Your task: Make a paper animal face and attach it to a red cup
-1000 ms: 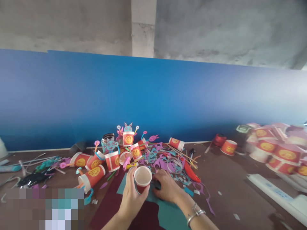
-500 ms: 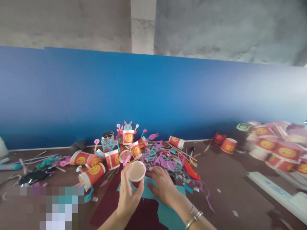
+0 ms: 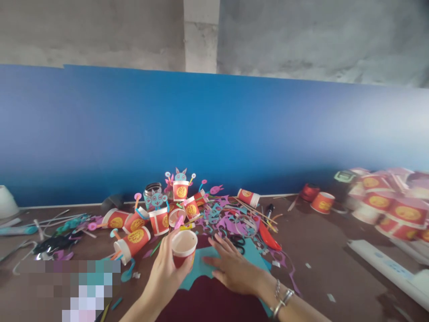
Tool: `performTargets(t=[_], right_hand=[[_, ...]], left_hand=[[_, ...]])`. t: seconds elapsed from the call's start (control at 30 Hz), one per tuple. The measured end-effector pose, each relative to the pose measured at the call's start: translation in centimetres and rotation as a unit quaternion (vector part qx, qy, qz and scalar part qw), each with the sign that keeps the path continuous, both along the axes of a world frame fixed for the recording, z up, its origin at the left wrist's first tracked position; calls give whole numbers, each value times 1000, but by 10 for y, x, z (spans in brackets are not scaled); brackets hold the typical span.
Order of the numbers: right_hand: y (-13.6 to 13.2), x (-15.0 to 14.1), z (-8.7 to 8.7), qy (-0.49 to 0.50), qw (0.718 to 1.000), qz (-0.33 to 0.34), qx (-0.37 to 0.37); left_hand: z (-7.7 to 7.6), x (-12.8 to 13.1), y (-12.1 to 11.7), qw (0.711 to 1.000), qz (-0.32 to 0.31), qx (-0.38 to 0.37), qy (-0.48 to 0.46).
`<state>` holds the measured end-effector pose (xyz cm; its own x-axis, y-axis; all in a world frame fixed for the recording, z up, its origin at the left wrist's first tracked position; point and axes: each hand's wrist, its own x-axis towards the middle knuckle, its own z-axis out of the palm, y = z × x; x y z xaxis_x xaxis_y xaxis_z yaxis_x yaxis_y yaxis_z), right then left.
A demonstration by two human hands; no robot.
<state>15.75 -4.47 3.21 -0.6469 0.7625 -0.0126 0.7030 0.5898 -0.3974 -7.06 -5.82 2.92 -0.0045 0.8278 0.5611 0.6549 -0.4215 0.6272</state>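
A red paper cup (image 3: pixel 184 245) with a white rim is gripped in my left hand (image 3: pixel 164 268), its mouth tilted towards me. My right hand (image 3: pixel 231 266) lies with fingers spread over a teal paper sheet (image 3: pixel 197 266). A dark maroon sheet (image 3: pixel 208 302) overlaps the teal one near me. Just past my right fingers are the black handles of scissors (image 3: pixel 238 243), partly hidden. Beyond the held cup stand several red cups decorated as figures, one of them a cup with a blue eared paper face (image 3: pixel 181 191).
Purple and teal paper scraps (image 3: pixel 231 219) spread behind my hands, with a red pouch-like item (image 3: pixel 268 237) beside them. Stacked red cups (image 3: pixel 395 205) and a white power strip (image 3: pixel 382 264) are on the right. A blue partition (image 3: pixel 214 134) runs along the table's back.
My left hand has shifted slightly left and down with the cup. My right hand has spread flatter over the teal sheet, and the maroon sheet has moved right.
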Motion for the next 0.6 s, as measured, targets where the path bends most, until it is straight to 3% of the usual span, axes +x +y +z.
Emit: performTargets(t=[0.27,0.4,0.6], right_hand=[[-10,2,7,-23,998,-41,-31],[-11,4,4,-2,998,-54,11],[11,6,6,53,984,-135,100]], left_hand=[[-10,-32,-5,997,65,-24,16],[-9,-36,-2,997,64,-13,35],[-10,-37,-5,994,84,-35,56]])
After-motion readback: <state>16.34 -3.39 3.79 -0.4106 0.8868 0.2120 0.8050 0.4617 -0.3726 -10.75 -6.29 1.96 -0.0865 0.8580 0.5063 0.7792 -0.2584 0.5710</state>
